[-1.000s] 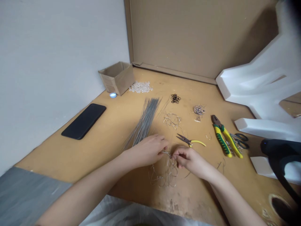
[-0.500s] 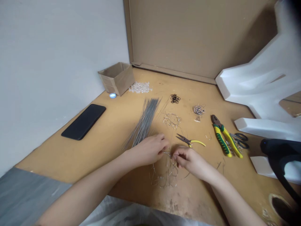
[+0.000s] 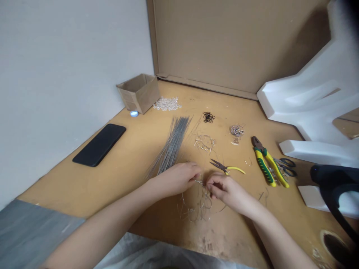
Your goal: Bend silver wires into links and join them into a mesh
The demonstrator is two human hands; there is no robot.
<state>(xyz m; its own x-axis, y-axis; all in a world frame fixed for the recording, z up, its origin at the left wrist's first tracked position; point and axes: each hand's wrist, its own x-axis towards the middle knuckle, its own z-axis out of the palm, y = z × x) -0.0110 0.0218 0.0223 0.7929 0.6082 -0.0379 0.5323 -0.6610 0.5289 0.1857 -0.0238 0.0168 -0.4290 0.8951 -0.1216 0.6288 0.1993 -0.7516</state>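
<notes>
Our left hand and right hand grip the looped wire with closed fingers at its far edge, seemingly to steady it from both sides, leaving its loops free toward the near surface. The straight wires and small pliers lie just beyond, probably for easy reach.

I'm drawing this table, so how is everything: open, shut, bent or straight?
Cardboard box: open on top
Phone: flat, showing no light
Grey wires: mostly straight, loosely bunched
Looped wire piece: bent, held by both hands
Left hand: closed on it
Right hand: pinching it
Needle-nose pliers: jaws slightly open
Combination pliers: handles spread
Scissors: partly covered, blades unclear
Black rings: loosely piled
</notes>
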